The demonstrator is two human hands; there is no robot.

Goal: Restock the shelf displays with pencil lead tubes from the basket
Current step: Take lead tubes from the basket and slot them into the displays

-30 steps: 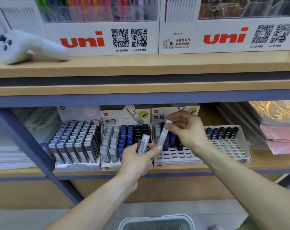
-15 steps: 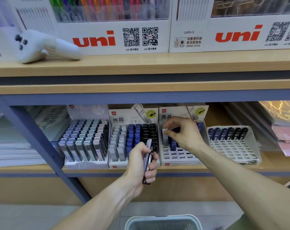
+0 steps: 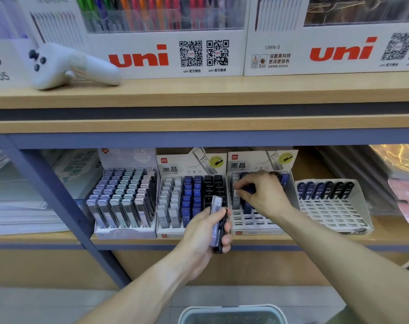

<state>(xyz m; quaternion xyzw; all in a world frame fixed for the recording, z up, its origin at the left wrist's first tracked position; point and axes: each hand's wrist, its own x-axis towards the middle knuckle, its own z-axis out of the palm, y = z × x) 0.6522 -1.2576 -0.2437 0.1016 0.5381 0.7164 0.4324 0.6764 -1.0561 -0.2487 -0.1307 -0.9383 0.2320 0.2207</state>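
My left hand (image 3: 207,232) grips a few pencil lead tubes (image 3: 217,220), a clear one and a dark one, in front of the lower shelf. My right hand (image 3: 260,194) reaches into the third display box (image 3: 257,226) and pinches a white lead tube (image 3: 235,198) standing in a slot at its left side. That box holds a few white and blue tubes at the back, with open slots in front. The second display box (image 3: 173,230) is packed with white, blue and black tubes. The rim of the basket (image 3: 231,311) shows at the bottom edge.
A full display of grey tubes (image 3: 124,199) stands at the left, and a mostly bare white rack (image 3: 332,211) with one back row of dark tubes at the right. A grey shelf post (image 3: 58,206) slants at the left. A white handheld device (image 3: 67,66) lies on the upper shelf.
My right hand carried a white tube from mid-air down into the third box's left slots. My left hand turned, bringing its tubes upright and lower.
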